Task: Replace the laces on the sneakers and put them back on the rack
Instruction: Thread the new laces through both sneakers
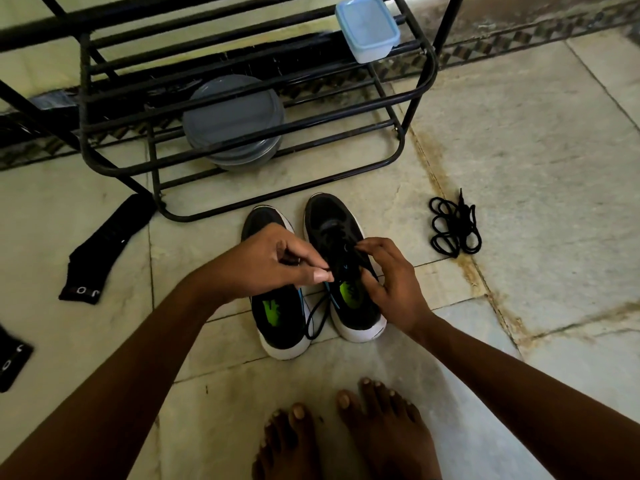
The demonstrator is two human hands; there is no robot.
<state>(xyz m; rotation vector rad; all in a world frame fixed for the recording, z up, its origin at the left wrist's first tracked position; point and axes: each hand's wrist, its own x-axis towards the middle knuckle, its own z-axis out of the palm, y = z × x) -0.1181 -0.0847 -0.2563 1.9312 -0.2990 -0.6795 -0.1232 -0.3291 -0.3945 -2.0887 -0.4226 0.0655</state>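
Now hands [263,261] [389,278] on sneaker [349,317]; left pinches lace [311,320]

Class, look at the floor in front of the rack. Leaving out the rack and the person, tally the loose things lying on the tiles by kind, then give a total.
Sneakers: 2
Socks: 2
Coiled lace bundle: 1
Total: 5

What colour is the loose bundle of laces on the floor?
The lace bundle is black; head view.
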